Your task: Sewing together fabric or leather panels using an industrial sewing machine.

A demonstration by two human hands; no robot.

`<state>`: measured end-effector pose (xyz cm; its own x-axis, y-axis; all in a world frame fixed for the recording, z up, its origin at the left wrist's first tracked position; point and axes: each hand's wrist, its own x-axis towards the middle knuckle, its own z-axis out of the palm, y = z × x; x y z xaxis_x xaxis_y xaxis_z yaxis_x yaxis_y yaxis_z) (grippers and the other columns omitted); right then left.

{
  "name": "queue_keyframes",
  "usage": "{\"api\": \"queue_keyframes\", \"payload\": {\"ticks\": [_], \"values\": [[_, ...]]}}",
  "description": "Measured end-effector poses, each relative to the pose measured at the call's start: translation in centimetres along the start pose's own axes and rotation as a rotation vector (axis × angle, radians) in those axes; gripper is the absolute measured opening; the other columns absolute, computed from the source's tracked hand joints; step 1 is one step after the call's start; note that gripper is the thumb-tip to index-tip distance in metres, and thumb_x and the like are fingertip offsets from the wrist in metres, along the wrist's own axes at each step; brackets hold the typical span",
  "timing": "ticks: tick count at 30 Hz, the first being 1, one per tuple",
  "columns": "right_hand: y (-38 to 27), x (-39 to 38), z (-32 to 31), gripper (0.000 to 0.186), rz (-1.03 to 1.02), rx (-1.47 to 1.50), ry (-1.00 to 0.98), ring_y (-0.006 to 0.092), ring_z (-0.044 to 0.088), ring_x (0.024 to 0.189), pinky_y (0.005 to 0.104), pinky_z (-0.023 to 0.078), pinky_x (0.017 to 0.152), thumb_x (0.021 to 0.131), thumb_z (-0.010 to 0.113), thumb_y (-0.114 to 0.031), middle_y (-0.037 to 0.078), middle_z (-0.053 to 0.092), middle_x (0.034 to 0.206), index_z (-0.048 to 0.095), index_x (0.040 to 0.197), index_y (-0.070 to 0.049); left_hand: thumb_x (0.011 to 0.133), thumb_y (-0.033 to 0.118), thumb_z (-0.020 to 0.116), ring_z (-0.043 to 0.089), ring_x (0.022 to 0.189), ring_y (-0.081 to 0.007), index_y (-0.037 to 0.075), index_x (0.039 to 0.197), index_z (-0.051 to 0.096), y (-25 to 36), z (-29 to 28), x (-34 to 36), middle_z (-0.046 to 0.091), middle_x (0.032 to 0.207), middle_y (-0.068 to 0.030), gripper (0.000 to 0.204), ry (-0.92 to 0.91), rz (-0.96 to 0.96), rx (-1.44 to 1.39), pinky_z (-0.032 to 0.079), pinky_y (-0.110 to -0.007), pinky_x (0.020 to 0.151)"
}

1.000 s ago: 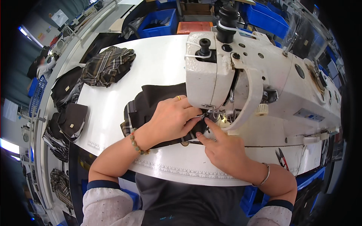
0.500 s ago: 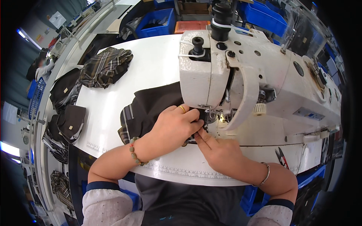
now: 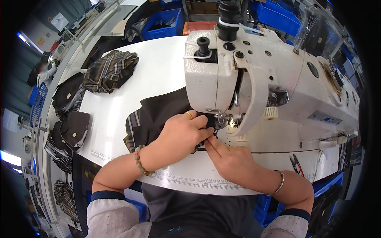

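Note:
Dark brown fabric (image 3: 158, 113) with a plaid part at its left end lies on the white sewing table (image 3: 162, 59), its right edge close to the needle area of a white sewing machine (image 3: 248, 79). My left hand (image 3: 183, 132), a ring on one finger, rests on this fabric with its fingers bent and pinching the edge. My right hand (image 3: 230, 158) meets it there, fingertips pressed together at the same edge just in front of the presser foot. The fingers partly hide the fabric between them.
A bunched plaid cloth (image 3: 111, 71) lies at the far left of the table. Dark fabric pieces (image 3: 74, 129) are stacked beyond the left edge. Red-and-black thread snips (image 3: 296, 165) lie at the right. Blue bins (image 3: 163, 23) stand behind. Another person (image 3: 47, 73) sits at far left.
The machine appears slightly further left and higher in the picture, from a small shift of view. Both hands stay at the fabric edge with almost the same grip.

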<state>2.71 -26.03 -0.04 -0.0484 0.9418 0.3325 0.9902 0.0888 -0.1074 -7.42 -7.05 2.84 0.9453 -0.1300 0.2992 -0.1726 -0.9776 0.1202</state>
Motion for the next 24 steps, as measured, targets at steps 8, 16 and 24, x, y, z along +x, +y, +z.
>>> {"api": "queue_keyframes", "payload": {"ticks": [8,16,24], "values": [[0.0,-0.1,0.5,0.039,0.026,-0.027,0.04,0.0122,0.059,0.049,0.0271,0.045,0.042,0.081,0.064,-0.006,0.02,0.069,0.119,0.069,0.117,0.004,0.077,0.016,0.068,0.056,0.084,-0.0179,0.008,0.096,0.074,0.6,0.8,-0.2,0.056,0.088,-0.0002,0.021,0.021,0.018,0.086,0.049,-0.029,0.066],[0.5,0.3,0.4,0.037,0.05,-0.094,0.027,0.0133,0.06,0.05,0.0277,0.047,0.042,0.079,0.063,-0.006,0.023,0.066,0.126,0.068,0.115,0.005,0.077,0.013,0.065,0.057,0.085,-0.019,0.004,0.101,0.072,0.5,1.5,0.1,0.056,0.089,-0.002,0.026,0.103,-0.002,0.087,0.05,-0.029,0.066],[0.9,0.5,0.9,0.044,0.111,-0.128,0.085,0.014,0.06,0.049,0.0288,0.046,0.042,0.076,0.065,-0.006,0.014,0.07,0.123,0.069,0.119,0.0,0.079,0.011,0.064,0.061,0.089,-0.0203,0.002,0.105,0.072,0.5,1.4,0.4,0.06,0.093,-0.0036,0.028,0.093,-0.044,0.089,0.053,-0.03,0.067]]}}
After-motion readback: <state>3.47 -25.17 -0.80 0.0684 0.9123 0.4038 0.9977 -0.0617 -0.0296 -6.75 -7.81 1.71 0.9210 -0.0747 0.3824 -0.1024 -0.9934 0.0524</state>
